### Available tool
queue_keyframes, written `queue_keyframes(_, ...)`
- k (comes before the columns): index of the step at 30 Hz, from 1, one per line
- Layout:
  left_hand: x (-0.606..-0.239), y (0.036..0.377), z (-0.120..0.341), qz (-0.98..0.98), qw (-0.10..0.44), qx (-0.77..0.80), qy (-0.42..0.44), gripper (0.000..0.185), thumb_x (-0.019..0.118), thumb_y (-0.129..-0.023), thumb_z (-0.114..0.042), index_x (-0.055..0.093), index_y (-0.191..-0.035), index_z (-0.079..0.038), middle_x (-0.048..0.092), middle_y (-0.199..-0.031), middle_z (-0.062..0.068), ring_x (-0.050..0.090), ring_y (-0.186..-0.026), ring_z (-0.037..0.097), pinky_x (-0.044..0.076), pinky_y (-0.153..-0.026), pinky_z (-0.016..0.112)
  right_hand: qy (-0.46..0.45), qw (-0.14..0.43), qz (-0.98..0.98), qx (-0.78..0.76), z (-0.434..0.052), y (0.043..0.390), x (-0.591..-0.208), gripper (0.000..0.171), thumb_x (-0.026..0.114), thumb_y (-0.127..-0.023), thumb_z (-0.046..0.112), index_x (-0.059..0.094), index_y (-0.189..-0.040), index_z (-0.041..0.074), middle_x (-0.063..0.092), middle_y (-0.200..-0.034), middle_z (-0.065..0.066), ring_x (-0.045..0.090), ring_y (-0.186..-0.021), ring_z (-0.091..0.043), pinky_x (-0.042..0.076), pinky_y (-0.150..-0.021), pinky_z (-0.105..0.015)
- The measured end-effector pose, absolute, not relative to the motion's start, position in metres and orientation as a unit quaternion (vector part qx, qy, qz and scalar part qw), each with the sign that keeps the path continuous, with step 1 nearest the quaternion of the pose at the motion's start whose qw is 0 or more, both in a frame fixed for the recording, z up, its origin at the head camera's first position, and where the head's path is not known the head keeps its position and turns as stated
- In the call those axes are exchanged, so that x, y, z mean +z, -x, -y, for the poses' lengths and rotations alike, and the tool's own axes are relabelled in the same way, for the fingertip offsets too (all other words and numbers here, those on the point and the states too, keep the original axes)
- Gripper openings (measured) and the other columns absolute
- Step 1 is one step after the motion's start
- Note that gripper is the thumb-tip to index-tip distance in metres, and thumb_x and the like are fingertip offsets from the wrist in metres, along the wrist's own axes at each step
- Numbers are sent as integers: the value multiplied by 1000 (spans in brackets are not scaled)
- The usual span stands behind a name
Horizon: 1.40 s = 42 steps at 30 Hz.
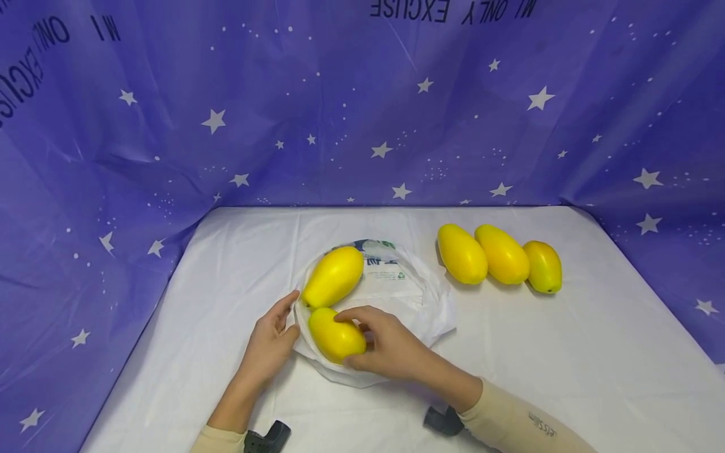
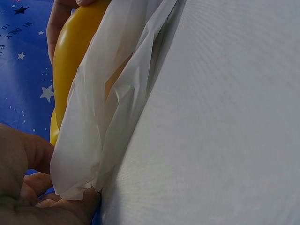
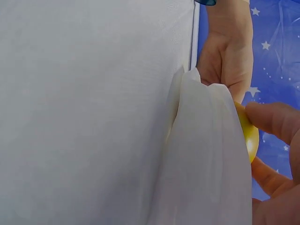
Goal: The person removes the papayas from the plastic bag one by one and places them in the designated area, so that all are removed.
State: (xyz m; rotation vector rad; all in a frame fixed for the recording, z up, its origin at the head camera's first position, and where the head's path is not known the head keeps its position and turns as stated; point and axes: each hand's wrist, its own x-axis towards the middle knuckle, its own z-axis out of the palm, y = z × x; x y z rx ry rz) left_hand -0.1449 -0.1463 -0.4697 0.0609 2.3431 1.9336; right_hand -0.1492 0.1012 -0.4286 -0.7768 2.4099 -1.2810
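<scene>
Head view: a person's two hands work at a white plastic bag lying on the white counter, with a starred purple cloth hung behind and to both sides.
Landmark: the bag, opened out flat near the counter's middle, printed side up.
Right hand: fingers and thumb curled round the near mango, grasping it over the bag's front edge.
Left hand: fingers straight and relaxed, clenching nothing, fingertips touching the bag's left edge just beside the near mango; the left wrist view shows the palm against the bag's folded rim.
Second mango: lying on the bag, just behind the near mango and touching or nearly touching it.
Three more mangoes: in a row on the bare counter, right of the bag and apart from it.
Right wrist view: thin plastic standing up in front of the held mango.
Risk, as a judgement: the film is thin and loose, so it could slide on the smooth counter or fold shut under the fruit, since the left hand only rests on the edge.
Second risk: the smooth, rounded mango could roll off the low rim if let go near it.
Third risk: it may nudge the second mango.
</scene>
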Motion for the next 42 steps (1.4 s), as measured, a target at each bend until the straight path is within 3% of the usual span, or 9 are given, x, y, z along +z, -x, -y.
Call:
queue_keyframes(15,-471,145,146,-761,51,646,-25,61,45,-94,6,32,-151,-8,27,-156,11,27,-142,21,29,-108,26,225,148,-835,-479,-104,152,-431,60,79,-73,20,57,-128,33,56,-127,19,60,-106,-15,52,-88,-30)
queue_keyframes(24,-472,145,146,-760,49,648,-27,61,44,-93,8,31,-151,-6,27,-156,12,27,-142,21,29,-109,28,227,117,-825,-504,-114,158,-421,60,79,-74,14,58,-127,31,55,-128,18,61,-106,-18,54,-84,-34)
queue_keyframes(33,-472,146,145,-761,51,646,-22,61,45,-93,7,33,-151,-7,30,-155,11,33,-139,20,33,-107,27,190,102,-815,-538,-132,162,-407,61,76,-75,6,58,-128,30,54,-133,8,60,-107,-26,57,-79,-32)
queue_keyframes(42,-471,145,146,-772,51,634,-20,60,45,-94,5,33,-151,-8,27,-156,11,26,-142,21,27,-111,29,149,43,-801,-579,-171,176,-396,60,76,-77,2,58,-130,23,51,-137,2,58,-112,-31,58,-79,-34)
